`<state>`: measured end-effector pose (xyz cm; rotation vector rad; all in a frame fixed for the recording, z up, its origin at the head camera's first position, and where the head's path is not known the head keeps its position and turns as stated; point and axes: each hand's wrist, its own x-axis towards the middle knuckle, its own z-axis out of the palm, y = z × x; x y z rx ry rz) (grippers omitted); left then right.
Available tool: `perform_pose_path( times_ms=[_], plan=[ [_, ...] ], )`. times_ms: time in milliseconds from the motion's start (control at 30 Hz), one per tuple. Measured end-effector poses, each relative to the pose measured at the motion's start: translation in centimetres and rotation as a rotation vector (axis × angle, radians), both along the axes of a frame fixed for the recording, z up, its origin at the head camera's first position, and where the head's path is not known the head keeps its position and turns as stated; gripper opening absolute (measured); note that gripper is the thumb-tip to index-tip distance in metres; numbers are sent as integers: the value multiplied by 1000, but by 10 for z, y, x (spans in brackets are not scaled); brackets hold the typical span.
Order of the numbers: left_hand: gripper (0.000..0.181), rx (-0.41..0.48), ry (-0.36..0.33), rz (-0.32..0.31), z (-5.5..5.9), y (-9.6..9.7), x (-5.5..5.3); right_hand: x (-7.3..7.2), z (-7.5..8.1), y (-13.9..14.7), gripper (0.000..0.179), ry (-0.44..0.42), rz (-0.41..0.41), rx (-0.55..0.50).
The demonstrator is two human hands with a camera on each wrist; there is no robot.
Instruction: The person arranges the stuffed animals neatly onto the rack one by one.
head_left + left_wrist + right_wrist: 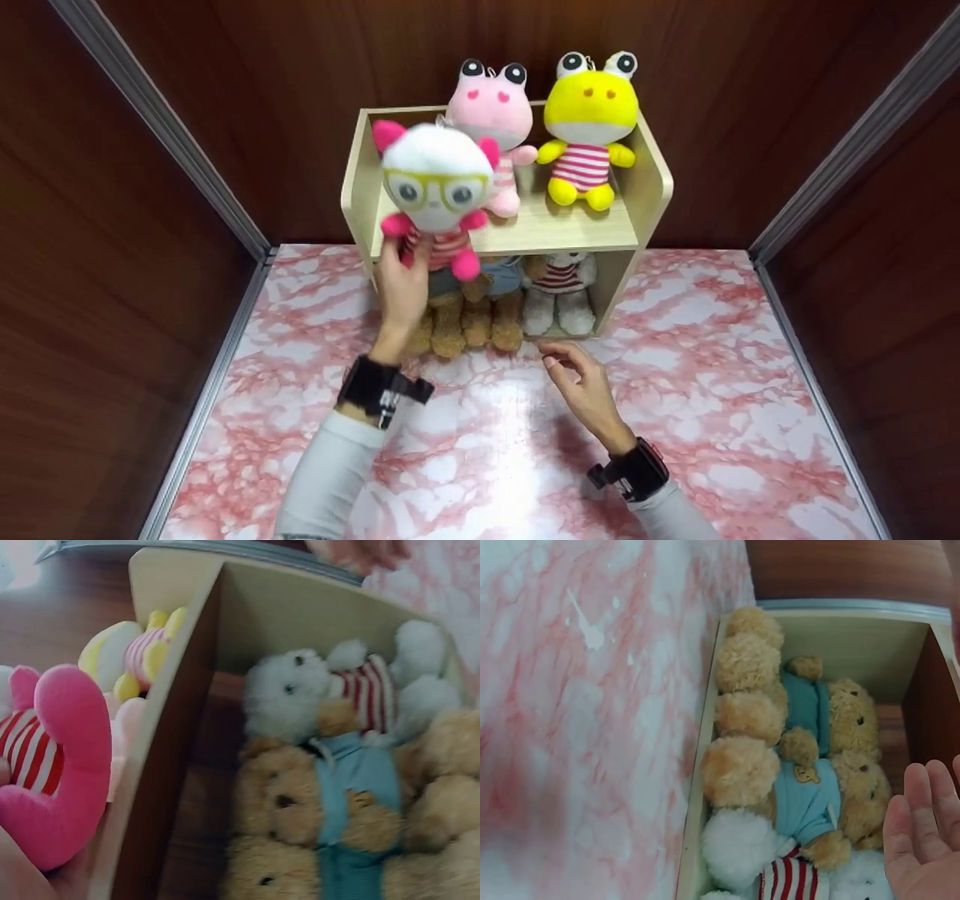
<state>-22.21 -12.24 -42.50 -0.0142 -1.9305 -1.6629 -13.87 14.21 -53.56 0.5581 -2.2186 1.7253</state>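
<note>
My left hand (403,289) grips a plush toy (435,187) by its striped lower body, in front of the upper shelf's left side. The toy has a white head, pink ears and yellow glasses; its pink limbs (79,765) show large in the left wrist view. Behind it a pink frog plush (491,112), partly hidden, sits on the upper shelf, with a yellow frog plush (590,135) to its right. My right hand (581,379) hovers with loosely bent fingers before the lower shelf's right side, holding nothing.
The wooden two-tier shelf (656,176) stands against the brown back wall. In its lower tier sit two brown teddy bears, one in light blue (806,799) and one in teal (802,712), beside a white plush (285,694) in red stripes. Pink marbled flooring (697,337) lies in front.
</note>
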Motion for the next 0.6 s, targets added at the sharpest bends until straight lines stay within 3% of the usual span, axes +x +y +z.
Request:
perform_pose_path(
  times_ms=[133, 300, 433, 600],
  plan=[
    [40, 14, -20, 25, 17, -4, -17, 1, -4, 4, 21, 18, -2, 1],
    [43, -41, -51, 105, 33, -8, -37, 3, -6, 8, 20, 18, -15, 7],
    [38, -137, -98, 230, 38, -10, -52, 5, -10, 11, 18, 18, -31, 13],
    [38, -191, -114, 292, 38, -7, -68, 7, -15, 11, 18, 17, -25, 12]
  ],
)
